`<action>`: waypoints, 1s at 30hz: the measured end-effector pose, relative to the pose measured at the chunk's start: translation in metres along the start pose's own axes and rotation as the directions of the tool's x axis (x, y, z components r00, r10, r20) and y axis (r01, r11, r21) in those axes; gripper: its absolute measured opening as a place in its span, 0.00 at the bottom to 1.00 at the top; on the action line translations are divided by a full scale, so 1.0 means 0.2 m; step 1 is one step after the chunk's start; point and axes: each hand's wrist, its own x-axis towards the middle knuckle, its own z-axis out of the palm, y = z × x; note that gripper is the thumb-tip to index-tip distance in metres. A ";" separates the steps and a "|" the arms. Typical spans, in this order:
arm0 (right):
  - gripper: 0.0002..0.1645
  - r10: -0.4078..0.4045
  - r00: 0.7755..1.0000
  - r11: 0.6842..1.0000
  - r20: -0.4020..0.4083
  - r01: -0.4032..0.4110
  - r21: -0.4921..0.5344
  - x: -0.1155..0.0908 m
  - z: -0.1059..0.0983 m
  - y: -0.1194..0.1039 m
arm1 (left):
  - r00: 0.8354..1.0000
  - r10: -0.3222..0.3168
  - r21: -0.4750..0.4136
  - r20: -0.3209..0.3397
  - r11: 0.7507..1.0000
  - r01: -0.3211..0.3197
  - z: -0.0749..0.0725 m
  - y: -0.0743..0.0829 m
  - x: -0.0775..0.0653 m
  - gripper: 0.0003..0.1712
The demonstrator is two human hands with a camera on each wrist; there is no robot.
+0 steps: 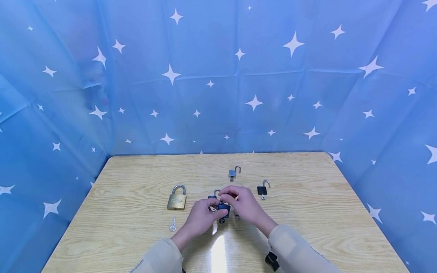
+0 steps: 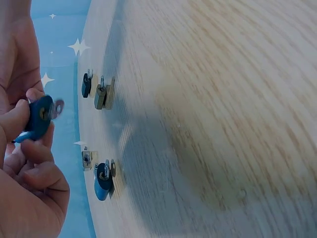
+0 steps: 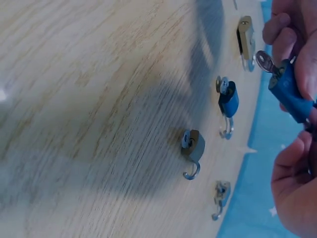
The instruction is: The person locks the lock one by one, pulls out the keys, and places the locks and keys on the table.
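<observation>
My left hand [image 1: 201, 217] grips the body of a small dark blue padlock [image 1: 223, 208] between thumb and fingers, a little above the table. A key [image 3: 265, 60] sticks out of the padlock's keyhole end. At the opposite end, the thumb and fingertips of my right hand [image 1: 244, 203] pinch the shackle, which the fingers mostly hide. Just behind the left fingers, a second blue padlock [image 3: 229, 101] lies on the table with its shackle open and a key in it. A brownish padlock [image 3: 195, 144], also open and keyed, lies under the right hand.
On the wooden table [image 1: 112, 212], a large brass padlock [image 1: 176, 201] with its shackle closed lies left, a loose key [image 1: 173, 224] nearer me. An open silver padlock [image 1: 232, 173] lies farther back, an open black padlock [image 1: 261, 190] to the right. Blue star-patterned cloth [image 1: 218, 94] surrounds the table.
</observation>
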 end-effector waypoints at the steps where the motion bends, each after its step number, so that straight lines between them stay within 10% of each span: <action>1: 0.08 -0.008 1.000 1.000 -0.006 0.008 -0.011 0.00 0.00 0.00 | 1.000 -0.003 0.001 -0.001 1.000 0.003 0.00 0.00 0.00 0.12; 6: 0.10 -0.052 0.998 0.984 -0.034 0.045 -0.170 0.01 0.01 0.00 | 1.000 0.013 0.023 -0.021 1.000 -0.013 0.00 0.00 0.00 0.12; 15: 0.12 -0.112 0.993 0.802 0.040 0.114 -0.586 0.01 -0.01 0.00 | 0.999 -0.026 0.041 -0.019 0.999 0.026 0.01 0.02 -0.01 0.13; 30: 0.09 -0.171 0.983 0.793 0.071 0.180 -0.581 0.03 0.02 0.00 | 0.998 -0.012 0.056 -0.063 0.998 0.016 -0.02 0.05 0.01 0.10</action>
